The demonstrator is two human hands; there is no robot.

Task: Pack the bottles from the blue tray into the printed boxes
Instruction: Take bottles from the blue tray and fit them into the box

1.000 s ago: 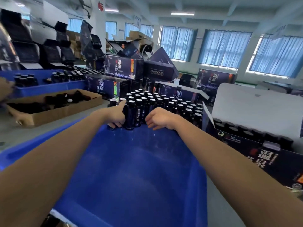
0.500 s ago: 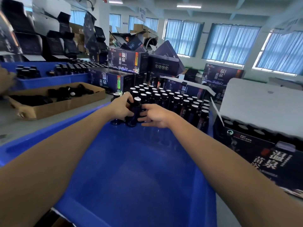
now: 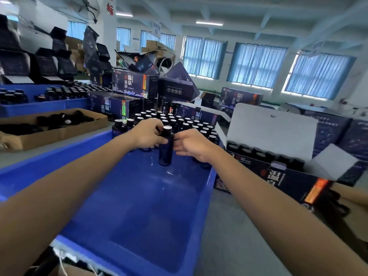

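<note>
The left hand fingers curled round the bottle neck; right hand fingertips touched opposite, grip indeterminate. Just beyond the fingers, neighbouring bottles crowded the blue tray; a vertical lift was advised.

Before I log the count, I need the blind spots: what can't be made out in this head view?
Head view: bottles in the printed box show only tops; its wall hides the rest.
Right hand: its grip on the bottle is unclear; the bottle hides its fingertips.
Blue tray: near corner cut off by the bottom edge.
</note>
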